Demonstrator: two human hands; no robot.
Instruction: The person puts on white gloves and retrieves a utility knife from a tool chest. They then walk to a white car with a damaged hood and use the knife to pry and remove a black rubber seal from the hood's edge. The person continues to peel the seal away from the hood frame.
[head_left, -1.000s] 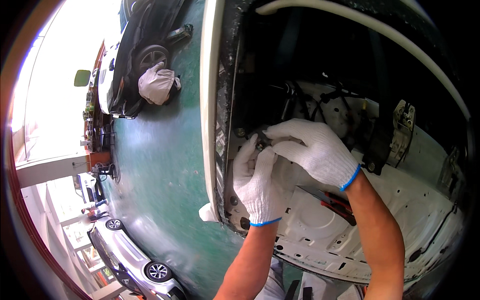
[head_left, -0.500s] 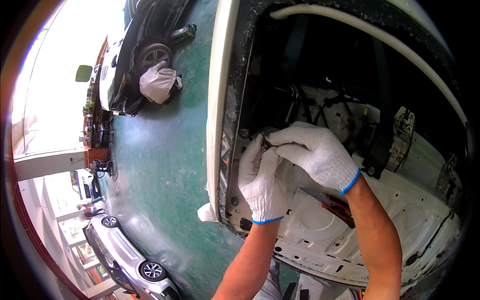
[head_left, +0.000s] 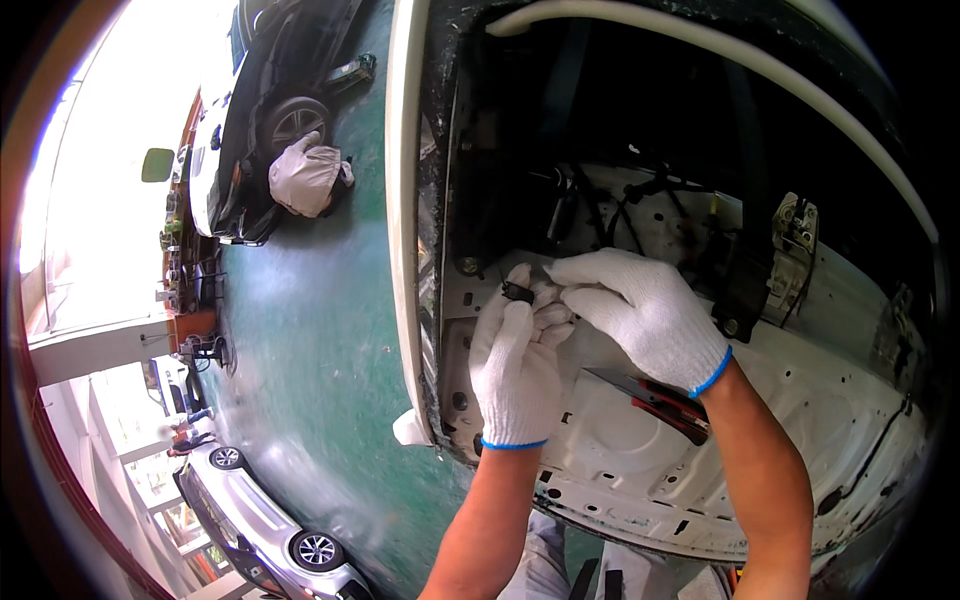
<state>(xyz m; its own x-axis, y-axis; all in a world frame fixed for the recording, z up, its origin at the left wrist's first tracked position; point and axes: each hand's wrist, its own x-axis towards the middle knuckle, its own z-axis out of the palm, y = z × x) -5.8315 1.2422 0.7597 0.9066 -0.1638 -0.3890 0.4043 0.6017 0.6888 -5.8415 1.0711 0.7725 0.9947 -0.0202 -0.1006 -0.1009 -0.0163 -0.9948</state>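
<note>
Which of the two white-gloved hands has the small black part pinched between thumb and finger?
The left hand: its thumb and finger pinch the small black part. The right hand, close beside it, shows no such part at its fingertips.

No text, label, brand, number or sign can be read. Any lettering on the small black piece (head_left: pixel 517 292), the red-and-black-handled tool with a flat grey blade (head_left: pixel 672 410), or the shiny silver car (head_left: pixel 262 500) is too small or blurred to make out.
</note>
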